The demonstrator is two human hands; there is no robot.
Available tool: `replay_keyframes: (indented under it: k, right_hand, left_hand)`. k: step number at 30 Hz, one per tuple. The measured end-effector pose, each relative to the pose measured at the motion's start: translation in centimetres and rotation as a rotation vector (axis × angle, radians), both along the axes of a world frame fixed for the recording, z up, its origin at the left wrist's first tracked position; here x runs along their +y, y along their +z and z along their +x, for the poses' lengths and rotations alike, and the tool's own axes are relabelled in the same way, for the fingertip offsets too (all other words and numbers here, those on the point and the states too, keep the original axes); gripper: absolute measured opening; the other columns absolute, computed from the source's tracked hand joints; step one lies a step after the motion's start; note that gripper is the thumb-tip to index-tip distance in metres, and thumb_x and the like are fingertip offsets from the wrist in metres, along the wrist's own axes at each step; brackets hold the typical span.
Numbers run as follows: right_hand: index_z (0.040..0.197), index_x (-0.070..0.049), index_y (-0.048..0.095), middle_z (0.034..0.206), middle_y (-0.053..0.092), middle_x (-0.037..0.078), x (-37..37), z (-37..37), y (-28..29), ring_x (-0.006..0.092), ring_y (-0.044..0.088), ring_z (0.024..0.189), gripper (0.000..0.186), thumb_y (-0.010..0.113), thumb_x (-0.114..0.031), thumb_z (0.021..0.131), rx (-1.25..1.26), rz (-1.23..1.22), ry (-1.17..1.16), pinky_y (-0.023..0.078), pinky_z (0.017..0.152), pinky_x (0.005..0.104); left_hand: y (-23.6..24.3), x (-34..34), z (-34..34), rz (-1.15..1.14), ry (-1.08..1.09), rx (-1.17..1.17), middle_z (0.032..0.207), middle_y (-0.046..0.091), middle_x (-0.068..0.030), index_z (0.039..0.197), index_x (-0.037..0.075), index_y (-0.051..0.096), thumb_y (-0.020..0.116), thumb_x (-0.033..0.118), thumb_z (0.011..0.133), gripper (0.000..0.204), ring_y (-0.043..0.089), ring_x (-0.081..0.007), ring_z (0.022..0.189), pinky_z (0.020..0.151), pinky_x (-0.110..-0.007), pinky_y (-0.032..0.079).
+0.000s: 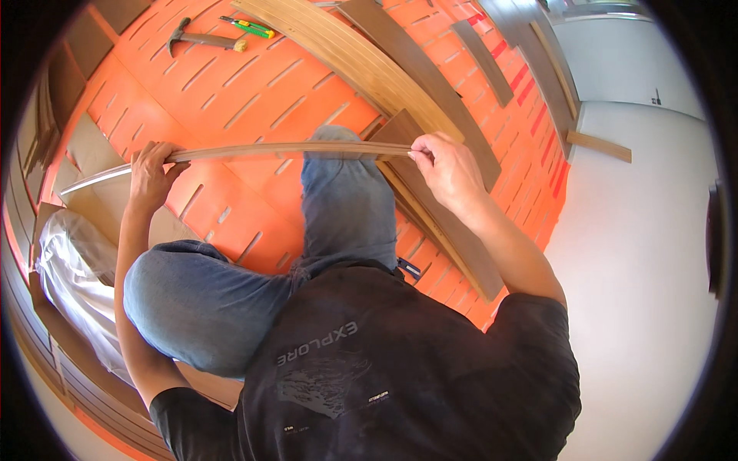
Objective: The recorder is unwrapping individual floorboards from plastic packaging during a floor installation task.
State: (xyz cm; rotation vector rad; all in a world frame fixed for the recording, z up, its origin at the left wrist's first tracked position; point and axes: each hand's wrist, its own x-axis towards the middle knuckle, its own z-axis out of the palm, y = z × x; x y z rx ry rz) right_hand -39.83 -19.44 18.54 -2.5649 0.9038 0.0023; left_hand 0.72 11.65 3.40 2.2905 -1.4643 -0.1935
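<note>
A long, thin brown trim strip [280, 149] stretches across in front of me, above my knee. My left hand [154, 173] is closed around it toward its left part, and the strip's pale end runs on past that hand to the left. At the strip's right end, my right hand [447, 169] pinches it between thumb and fingers. Beneath the right hand lie several brown floor planks [453, 223] on the orange slotted underlay [254, 196].
A hammer [204, 40] and a green utility knife [250, 28] lie at the far left. Light wooden planks [346, 58] stretch across the far middle. Clear plastic wrap [73, 269] lies at left. A white wall [638, 253] bounds the right, with a short wood piece [600, 146] against it.
</note>
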Motion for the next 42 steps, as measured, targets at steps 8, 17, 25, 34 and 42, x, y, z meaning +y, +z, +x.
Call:
replay_keyframes:
  k: [8, 17, 25, 34, 42]
  right_hand:
    - [0.099, -0.002, 0.068, 0.098, 0.071, 0.016, 0.7, 0.5, 0.1, 0.0375, 0.069, 0.089, 0.011, 0.067, -0.012, 0.099, 0.073, -0.135, -0.011, 0.054, 0.079, 0.0455]
    - [0.102, -0.001, 0.057, 0.102, 0.063, 0.019, 0.3, -0.4, -1.1, 0.0414, 0.063, 0.093, 0.010, 0.059, -0.011, 0.103, 0.045, -0.090, 0.074, 0.051, 0.082, 0.0500]
    - [0.112, -0.002, 0.061, 0.108, 0.065, 0.016, 1.0, -0.5, 0.1, 0.0317, 0.067, 0.090, 0.018, 0.068, -0.014, 0.100, -0.004, 0.054, -0.037, 0.053, 0.079, 0.0429]
    - [0.107, -0.002, 0.066, 0.100, 0.068, 0.016, 1.4, 0.2, -0.9, 0.0330, 0.069, 0.091, 0.016, 0.071, -0.014, 0.099, -0.017, -0.043, -0.112, 0.054, 0.079, 0.0453]
    - [0.102, -0.001, 0.061, 0.090, 0.064, 0.014, 2.9, 0.2, -1.4, 0.0305, 0.065, 0.081, 0.014, 0.066, -0.014, 0.102, -0.095, -0.070, 0.050, 0.052, 0.075, 0.0410]
  left_hand:
    - [-0.3, 0.2, 0.4, -0.030, -0.006, 0.012, 0.088, 0.072, -0.0012, 0.101, 0.012, 0.074, 0.085, 0.021, 0.083, 0.023, 0.064, -0.0237, 0.092, 0.089, -0.042, 0.043]
    - [0.5, 0.2, 0.0, -0.003, 0.018, 0.028, 0.088, 0.072, -0.0013, 0.101, 0.012, 0.073, 0.085, 0.021, 0.084, 0.023, 0.064, -0.0246, 0.094, 0.088, -0.043, 0.043]
    - [-0.1, 0.3, 0.4, -0.014, 0.001, 0.017, 0.089, 0.071, -0.0040, 0.106, 0.010, 0.073, 0.087, 0.020, 0.080, 0.031, 0.065, -0.0257, 0.091, 0.090, -0.042, 0.044]
    - [0.2, 0.2, 0.2, 0.009, 0.018, 0.028, 0.089, 0.072, -0.0033, 0.106, 0.010, 0.073, 0.086, 0.022, 0.082, 0.031, 0.065, -0.0251, 0.093, 0.091, -0.044, 0.044]
    - [-0.6, -0.3, 1.6, 0.036, 0.009, 0.049, 0.090, 0.073, -0.0039, 0.104, 0.010, 0.072, 0.085, 0.022, 0.084, 0.027, 0.065, -0.0269, 0.095, 0.089, -0.045, 0.044]
